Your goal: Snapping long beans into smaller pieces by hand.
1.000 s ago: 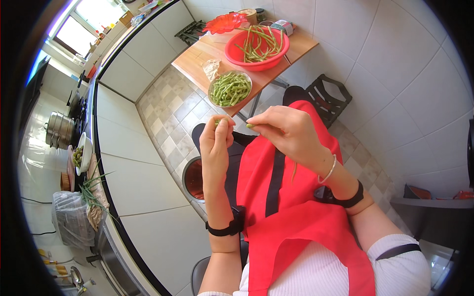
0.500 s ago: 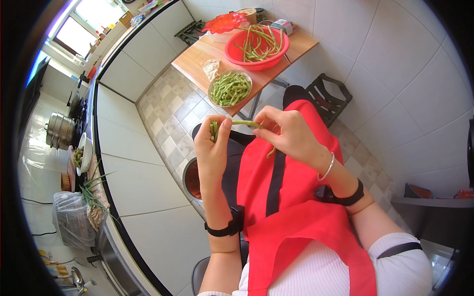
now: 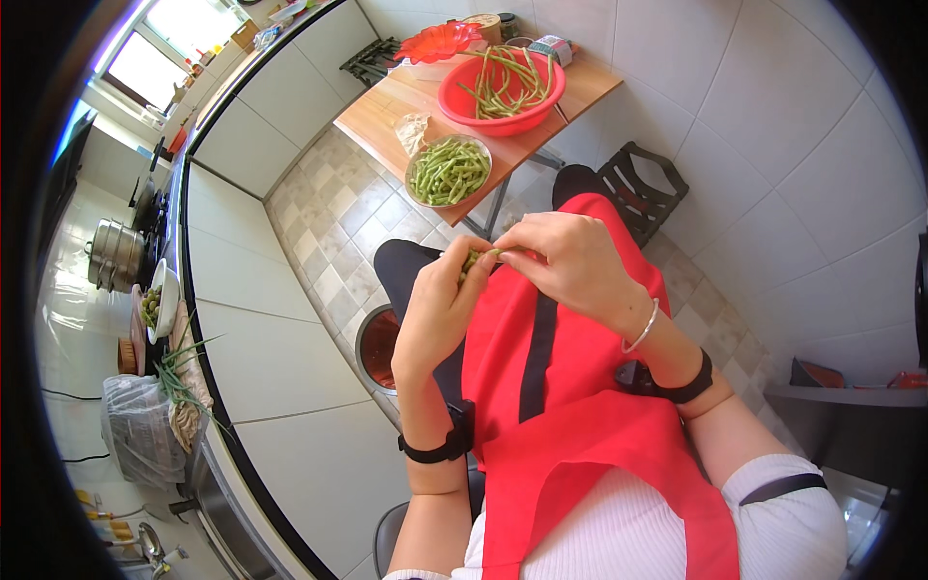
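Above my red-aproned lap, my two hands meet around a green long bean. My left hand has its fingers curled around short bean pieces, which peek out by the fingertips. The thumb and fingertips of my right hand pinch the bean right beside the left fingertips. Most of the bean is hidden by the fingers. Beyond them, a round bowl heaped with snapped bean pieces stands at the near corner of a wooden table. Behind it, a red basin holds uncut long beans.
A dark-lined bin stands on the floor left of my knee. Crumpled paper and a red scalloped dish are on the table. A dark stool is by the wall; the counter with steamer pot runs along the left.
My left hand has moved right and slightly down, up against the right fingertips. The bean stretch that showed between the hands, and its dangling end, are no longer visible.
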A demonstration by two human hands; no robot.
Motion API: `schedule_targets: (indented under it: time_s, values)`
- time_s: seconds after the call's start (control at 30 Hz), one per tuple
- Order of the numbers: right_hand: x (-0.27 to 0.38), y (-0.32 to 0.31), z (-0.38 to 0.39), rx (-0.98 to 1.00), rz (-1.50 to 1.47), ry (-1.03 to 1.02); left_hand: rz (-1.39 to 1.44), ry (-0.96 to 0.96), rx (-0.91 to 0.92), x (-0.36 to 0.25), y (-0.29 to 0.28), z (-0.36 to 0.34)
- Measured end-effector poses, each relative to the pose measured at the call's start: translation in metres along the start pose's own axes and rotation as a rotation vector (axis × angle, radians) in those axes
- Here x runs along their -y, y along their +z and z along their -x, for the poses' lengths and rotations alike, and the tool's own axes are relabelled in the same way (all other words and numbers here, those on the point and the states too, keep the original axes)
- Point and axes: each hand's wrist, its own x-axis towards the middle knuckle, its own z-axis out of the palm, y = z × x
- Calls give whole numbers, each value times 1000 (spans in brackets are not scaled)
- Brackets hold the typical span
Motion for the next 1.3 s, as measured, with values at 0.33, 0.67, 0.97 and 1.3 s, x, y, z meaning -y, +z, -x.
schedule_targets:
  time_s: [0.33, 0.67, 0.97, 1.3]
  values:
    - [3, -4, 2, 90, 12, -64, -217, 168, -131, 4, 8, -3]
    - [11, 0, -2, -93, -227, 13, 421, 45, -189, 3, 14, -4]
    - [8, 2, 0, -74, -423, 94, 558, -31, -176, 2, 2, -5]
    - [11, -1, -3, 69, -350, 153, 372, -75, -267, 6, 5, -3]
